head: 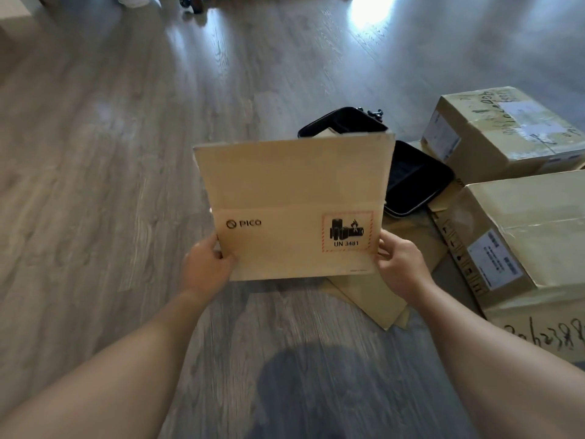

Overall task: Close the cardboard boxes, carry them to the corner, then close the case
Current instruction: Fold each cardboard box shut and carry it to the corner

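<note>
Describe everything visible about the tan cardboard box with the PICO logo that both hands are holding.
The tan PICO-branded cardboard box is plain brown corrugated board, held up off the grey wood-look floor. Its near face carries a black PICO logo at left and a red-bordered battery hazard label reading UN 3481 at right. A wide flap stands up above that face, so it is not closed. The left hand grips its lower left edge, the right hand its lower right. Its inside is hidden.
</note>
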Demonstrator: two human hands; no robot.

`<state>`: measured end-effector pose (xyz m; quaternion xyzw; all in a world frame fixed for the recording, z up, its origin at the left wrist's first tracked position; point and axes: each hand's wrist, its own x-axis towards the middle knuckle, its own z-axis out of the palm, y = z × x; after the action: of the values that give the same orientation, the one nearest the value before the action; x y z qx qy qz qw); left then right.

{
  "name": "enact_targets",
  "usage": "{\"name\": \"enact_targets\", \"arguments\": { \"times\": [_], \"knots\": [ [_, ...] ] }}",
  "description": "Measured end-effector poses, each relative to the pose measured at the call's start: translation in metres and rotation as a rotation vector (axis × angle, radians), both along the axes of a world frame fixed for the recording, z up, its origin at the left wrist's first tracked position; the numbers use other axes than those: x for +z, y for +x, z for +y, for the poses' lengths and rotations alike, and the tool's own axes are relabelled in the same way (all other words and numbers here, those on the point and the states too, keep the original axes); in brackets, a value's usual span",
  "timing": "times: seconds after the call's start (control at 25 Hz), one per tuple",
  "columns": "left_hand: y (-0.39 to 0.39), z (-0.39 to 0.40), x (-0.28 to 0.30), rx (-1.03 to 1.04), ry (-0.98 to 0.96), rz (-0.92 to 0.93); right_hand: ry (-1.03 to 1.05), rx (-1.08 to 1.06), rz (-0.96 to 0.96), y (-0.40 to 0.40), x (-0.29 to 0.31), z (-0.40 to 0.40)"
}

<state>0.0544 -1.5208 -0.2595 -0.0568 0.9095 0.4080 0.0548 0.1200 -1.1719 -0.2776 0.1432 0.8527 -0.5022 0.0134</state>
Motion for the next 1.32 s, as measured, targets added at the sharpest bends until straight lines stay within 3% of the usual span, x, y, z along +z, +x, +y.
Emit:
{"name": "enact_targets", "arguments": {
  "times": [0.12,0.24,0.4,0.48,0.64,0.8,1.0,1.12,1.32],
  "knots": [
    [0.009,-0.016,-0.012,-0.087,-0.172,-0.024,-0.076,0.003,-0.157,0.002,-0.008,0.008],
    [0.01,-0.027,-0.018,-0.128,-0.122,-0.041,-0.346,-0.117,-0.316,0.0,-0.003,0.021],
    [0.003,-0.033,-0.014,-0.084,0.017,-0.077,-0.357,-0.137,-0.346,-0.013,0.016,0.024],
    [0.001,-0.029,-0.007,-0.03,0.103,-0.061,-0.24,-0.036,-0.261,-0.021,0.023,0.015],
    [-0.009,-0.027,0.007,-0.048,-0.001,0.032,0.268,0.198,-0.147,-0.018,0.017,-0.001],
    [-0.006,-0.018,0.008,-0.318,-0.347,0.007,0.499,0.199,-0.044,-0.001,-0.003,-0.019],
    [0.006,0.021,0.003,-0.615,-0.524,0.426,0.871,0.237,-0.033,-0.008,0.006,-0.062],
    [0.011,0.052,0.001,-0.818,-0.666,0.63,0.913,0.267,0.066,-0.016,0.011,-0.09],
    [0.018,0.073,0.008,-0.838,-0.935,0.482,0.899,0.361,0.247,-0.011,0.015,-0.081]
  ]
}}
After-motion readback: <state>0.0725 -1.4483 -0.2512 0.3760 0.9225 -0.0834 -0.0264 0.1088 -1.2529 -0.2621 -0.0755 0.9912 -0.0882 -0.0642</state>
